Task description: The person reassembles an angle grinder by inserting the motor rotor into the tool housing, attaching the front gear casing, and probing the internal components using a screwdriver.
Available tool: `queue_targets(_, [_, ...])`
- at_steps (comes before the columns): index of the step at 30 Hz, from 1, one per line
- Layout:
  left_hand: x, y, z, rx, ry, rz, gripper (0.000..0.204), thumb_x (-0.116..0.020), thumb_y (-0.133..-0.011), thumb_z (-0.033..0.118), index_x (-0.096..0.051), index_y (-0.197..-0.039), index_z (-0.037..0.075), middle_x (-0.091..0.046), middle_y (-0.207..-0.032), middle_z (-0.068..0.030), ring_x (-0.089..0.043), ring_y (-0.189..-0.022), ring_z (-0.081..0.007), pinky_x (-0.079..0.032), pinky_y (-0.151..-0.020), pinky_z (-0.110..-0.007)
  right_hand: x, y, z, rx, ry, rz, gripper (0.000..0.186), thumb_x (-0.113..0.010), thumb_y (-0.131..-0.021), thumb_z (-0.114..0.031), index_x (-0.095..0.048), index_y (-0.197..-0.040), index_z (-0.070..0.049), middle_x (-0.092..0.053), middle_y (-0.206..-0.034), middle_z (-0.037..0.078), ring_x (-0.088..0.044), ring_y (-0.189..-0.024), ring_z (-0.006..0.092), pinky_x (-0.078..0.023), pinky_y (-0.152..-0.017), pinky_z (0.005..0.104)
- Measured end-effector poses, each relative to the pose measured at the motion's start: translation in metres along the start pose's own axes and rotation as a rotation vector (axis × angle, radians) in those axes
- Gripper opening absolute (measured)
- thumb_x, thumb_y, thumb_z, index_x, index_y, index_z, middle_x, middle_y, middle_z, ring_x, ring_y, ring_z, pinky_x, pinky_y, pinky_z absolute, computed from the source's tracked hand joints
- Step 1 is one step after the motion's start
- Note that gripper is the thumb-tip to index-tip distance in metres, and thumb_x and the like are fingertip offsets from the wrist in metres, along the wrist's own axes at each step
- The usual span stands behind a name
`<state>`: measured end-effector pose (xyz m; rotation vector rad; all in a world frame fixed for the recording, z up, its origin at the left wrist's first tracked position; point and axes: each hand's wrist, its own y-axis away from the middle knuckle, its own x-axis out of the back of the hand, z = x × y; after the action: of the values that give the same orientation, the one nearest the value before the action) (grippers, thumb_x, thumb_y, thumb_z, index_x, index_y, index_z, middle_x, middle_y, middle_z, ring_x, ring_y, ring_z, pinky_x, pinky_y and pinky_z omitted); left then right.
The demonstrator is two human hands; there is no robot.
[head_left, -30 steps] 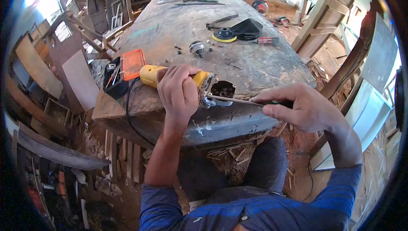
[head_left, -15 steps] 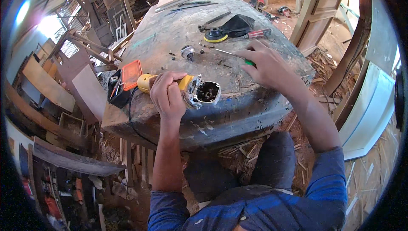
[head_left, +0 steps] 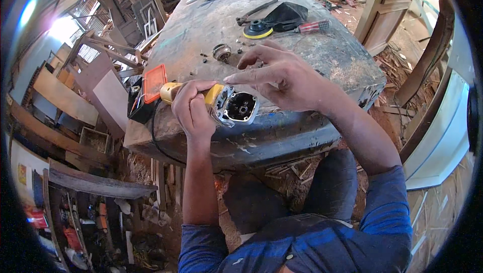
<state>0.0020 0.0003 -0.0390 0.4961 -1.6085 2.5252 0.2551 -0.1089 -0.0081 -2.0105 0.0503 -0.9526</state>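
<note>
While left hand [head_left: 193, 112] grips grinder [head_left: 221, 103], screwdriver [head_left: 307, 27], disc [head_left: 257, 29] lie beyond

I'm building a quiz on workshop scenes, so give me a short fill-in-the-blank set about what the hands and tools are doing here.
1. The left hand grips a power tool whose body is ____ in colour.
2. The right hand hovers above the tool's open front end and holds ____.
3. The screwdriver lying far back on the workbench has a ____ handle.
4. Left of the tool lies a flat ____ case.

Missing words: yellow; nothing; red; orange
</note>
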Motion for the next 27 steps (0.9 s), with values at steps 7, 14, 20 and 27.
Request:
queue_targets(7, [0.001, 0.001, 0.000, 0.029, 0.008, -0.014, 0.036, -0.050, -0.093, 0.016, -0.081, -0.095, -0.003, -0.083, -0.094, -0.0177, -0.075, -0.088, -0.0312, -0.053, -0.095, -0.042, -0.005, -0.001, 0.007, 0.079, 0.080, 0.000, 0.062, -0.079, -0.088, 0.001, -0.086, -0.139, -0.033, -0.075, -0.124, 0.008, -0.069, -0.124, 0.0313, -0.054, -0.112, 0.0476])
queue_targets(14, [0.001, 0.000, 0.000, 0.046, 0.023, -0.028, 0.037, -0.050, -0.093, 0.016, -0.082, -0.095, -0.002, -0.083, -0.094, -0.0171, -0.075, -0.087, -0.0309, -0.052, -0.096, -0.042, -0.008, -0.008, 0.004, -0.011, -0.016, 0.038, 0.032, -0.088, -0.094, -0.010, -0.089, -0.125, -0.017, -0.079, -0.105, 0.006, -0.075, -0.104, 0.0280, -0.058, -0.100, 0.0449])
queue_targets(20, [0.001, 0.002, -0.002, 0.039, 0.030, -0.015, 0.036, -0.051, -0.092, 0.016, -0.082, -0.096, -0.002, -0.083, -0.095, -0.0175, -0.074, -0.088, -0.0314, -0.052, -0.095, -0.042, -0.005, -0.027, -0.002, -0.180, -0.201, -0.080, 0.015, -0.085, -0.093, -0.014, -0.086, -0.108, -0.009, -0.081, -0.101, 0.017, -0.077, -0.100, 0.0378, -0.060, -0.091, 0.0482])
queue_targets(27, [-0.001, 0.003, -0.007, 0.017, 0.011, 0.003, 0.034, -0.051, -0.091, 0.014, -0.081, -0.094, -0.002, -0.083, -0.095, -0.0181, -0.072, -0.087, -0.0321, -0.051, -0.095, -0.043, -0.009, -0.033, 0.001, -0.144, -0.118, -0.085, 0.022, -0.080, -0.096, -0.022, -0.081, -0.106, -0.002, -0.082, -0.098, 0.020, -0.079, -0.095, 0.0417, -0.061, -0.089, 0.0494])
